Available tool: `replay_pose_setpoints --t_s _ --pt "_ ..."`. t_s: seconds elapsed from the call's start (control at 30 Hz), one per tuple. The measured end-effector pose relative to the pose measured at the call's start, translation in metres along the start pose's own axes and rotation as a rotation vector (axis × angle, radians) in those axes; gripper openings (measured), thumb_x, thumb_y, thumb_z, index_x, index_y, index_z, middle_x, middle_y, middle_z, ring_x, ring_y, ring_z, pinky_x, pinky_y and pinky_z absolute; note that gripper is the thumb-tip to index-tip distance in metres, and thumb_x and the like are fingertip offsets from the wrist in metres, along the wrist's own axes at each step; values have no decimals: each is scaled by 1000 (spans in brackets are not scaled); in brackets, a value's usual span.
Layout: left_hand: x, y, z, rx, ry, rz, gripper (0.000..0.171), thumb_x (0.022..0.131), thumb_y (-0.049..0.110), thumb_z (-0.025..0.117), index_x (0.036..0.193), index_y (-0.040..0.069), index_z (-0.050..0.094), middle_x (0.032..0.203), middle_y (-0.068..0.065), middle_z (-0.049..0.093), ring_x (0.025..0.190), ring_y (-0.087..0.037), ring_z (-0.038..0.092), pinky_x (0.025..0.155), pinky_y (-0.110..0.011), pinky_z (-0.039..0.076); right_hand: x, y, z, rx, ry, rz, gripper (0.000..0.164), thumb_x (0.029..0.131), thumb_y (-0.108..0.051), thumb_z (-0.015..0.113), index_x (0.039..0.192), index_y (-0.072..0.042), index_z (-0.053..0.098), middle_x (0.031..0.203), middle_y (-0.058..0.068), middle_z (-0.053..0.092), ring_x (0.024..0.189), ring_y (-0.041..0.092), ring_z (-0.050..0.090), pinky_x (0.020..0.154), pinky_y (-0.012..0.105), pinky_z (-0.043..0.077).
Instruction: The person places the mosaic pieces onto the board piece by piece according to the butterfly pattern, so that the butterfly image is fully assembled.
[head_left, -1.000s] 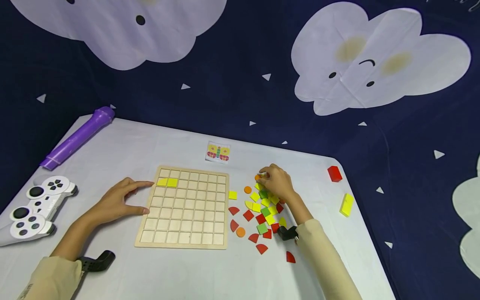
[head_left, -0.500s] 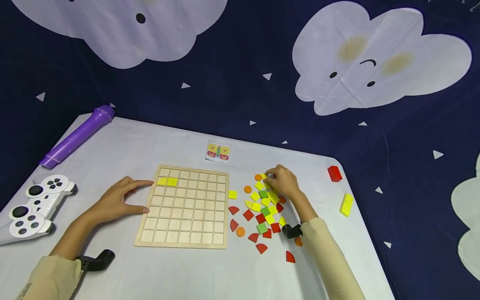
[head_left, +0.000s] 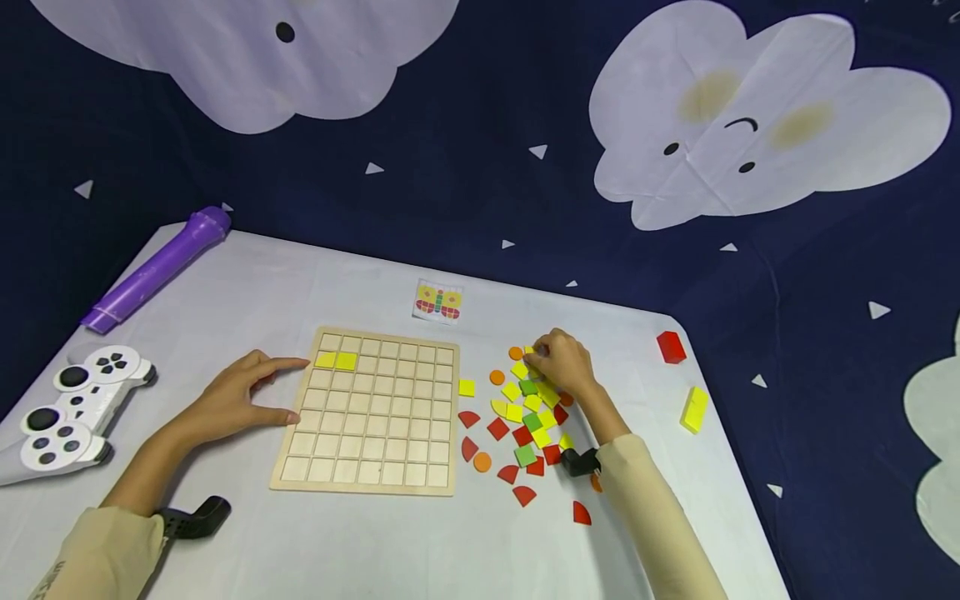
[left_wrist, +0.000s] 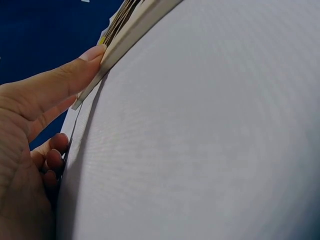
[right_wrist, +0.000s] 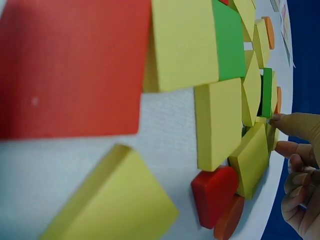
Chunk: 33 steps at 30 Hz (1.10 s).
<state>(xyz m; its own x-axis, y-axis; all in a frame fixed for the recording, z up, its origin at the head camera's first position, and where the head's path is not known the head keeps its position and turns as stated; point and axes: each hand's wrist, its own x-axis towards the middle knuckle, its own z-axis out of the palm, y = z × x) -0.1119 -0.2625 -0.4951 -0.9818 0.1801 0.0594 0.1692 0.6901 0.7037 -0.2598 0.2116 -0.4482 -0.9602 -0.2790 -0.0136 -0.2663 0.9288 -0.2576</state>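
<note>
A wooden grid board [head_left: 367, 408] lies flat on the table, with two yellow square tiles [head_left: 346, 361] side by side in its second row at the left. My left hand [head_left: 232, 396] rests against the board's left edge, thumb and index finger spread apart; the left wrist view shows the thumb [left_wrist: 92, 54] on the rim. At the far end of a loose pile of tiles, my right hand [head_left: 562, 362] pinches a yellow tile [right_wrist: 271, 136] between thumb and index finger. Its exact shape is partly hidden. Green, red, yellow and orange pieces surround these fingers.
Behind the board lies a small butterfly pattern card [head_left: 438, 301]. A white game controller [head_left: 82, 412] and a purple microphone-shaped object [head_left: 161, 271] lie at the left. A red block [head_left: 671, 347] and a yellow block [head_left: 693, 410] sit near the right table edge.
My right hand has shifted a little to the right at the far end of the pile, its fingers now on a yellow tile. The left hand stays at the board's edge.
</note>
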Motion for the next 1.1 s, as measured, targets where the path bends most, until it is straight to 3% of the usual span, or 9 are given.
replay_pose_setpoints --t_s 0.27,0.43,1.1 --pt "-1 1 0 6 -3 -12 79 70 38 89 138 13 58 89 -4 39 83 -16 34 70 -31 29 0 -2 1 11 62 24 31 87 -32 75 99 -4 76 83 7 57 70 20 52 63 33 42" --pt "-1 3 -1 13 -9 -24 79 70 39 88 138 13 58 89 -4 38 83 -17 35 70 -32 29 0 -12 2 45 81 -10 31 86 -33 76 97 -4 76 81 6 56 67 19 50 60 31 41" --pt "-1 2 0 13 -7 -12 79 70 39 88 138 13 58 88 -3 38 82 -16 35 69 -31 29 13 -88 24 132 67 -183 30 85 -33 76 93 -4 76 77 2 54 66 15 49 60 28 41"
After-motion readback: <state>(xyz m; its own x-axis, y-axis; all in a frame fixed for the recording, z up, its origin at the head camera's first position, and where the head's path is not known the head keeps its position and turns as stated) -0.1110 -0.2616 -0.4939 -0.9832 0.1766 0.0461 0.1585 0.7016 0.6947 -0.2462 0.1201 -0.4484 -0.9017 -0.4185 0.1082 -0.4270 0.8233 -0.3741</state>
